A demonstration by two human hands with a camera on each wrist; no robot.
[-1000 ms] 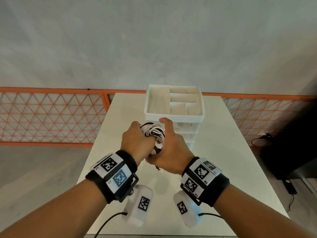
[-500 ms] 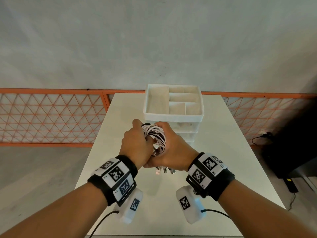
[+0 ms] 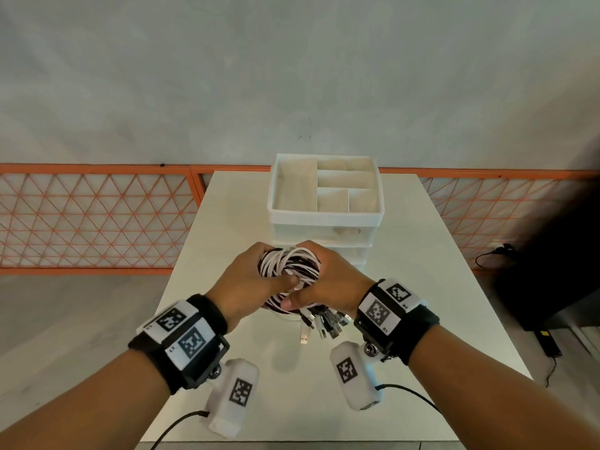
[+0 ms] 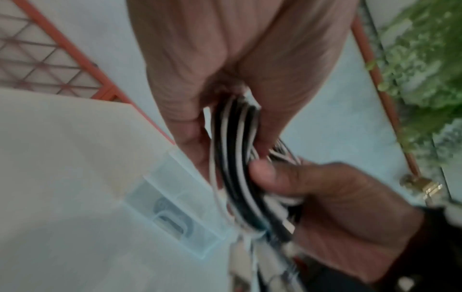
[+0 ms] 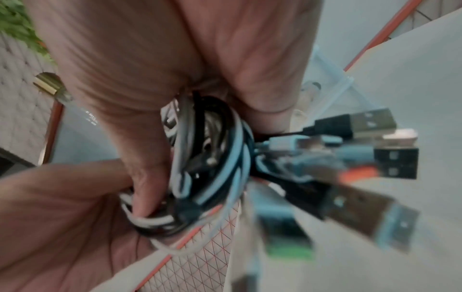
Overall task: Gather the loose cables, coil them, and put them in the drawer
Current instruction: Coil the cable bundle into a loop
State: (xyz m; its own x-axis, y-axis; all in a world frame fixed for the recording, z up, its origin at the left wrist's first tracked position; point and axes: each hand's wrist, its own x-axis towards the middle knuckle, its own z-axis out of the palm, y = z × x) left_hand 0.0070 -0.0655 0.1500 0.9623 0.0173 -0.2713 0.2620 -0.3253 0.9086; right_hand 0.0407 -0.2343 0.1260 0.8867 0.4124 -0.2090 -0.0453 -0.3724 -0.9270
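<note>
A coil of black and white cables (image 3: 290,266) hangs above the white table (image 3: 406,254), in front of the drawer unit (image 3: 325,203). My left hand (image 3: 253,277) grips the coil's left side, thumb across its middle. My right hand (image 3: 328,280) grips the right side, thumb under the coil. Several USB plugs (image 3: 321,324) dangle below the right palm. In the left wrist view the fingers curl round the cable bundle (image 4: 237,168). The right wrist view shows the coil (image 5: 207,168) in the fist, with the plugs (image 5: 370,154) fanning out to the right.
The white drawer unit has an open top tray with dividers (image 3: 334,183) and translucent drawers (image 3: 324,235) below, all pushed in. An orange lattice fence (image 3: 97,219) runs behind the table. A black box (image 3: 558,274) and floor cable (image 3: 487,254) lie to the right.
Both hands have drawn back toward me with the coil and turned it flatter. The right thumb moved from the top to under the coil; the plugs now hang out below.
</note>
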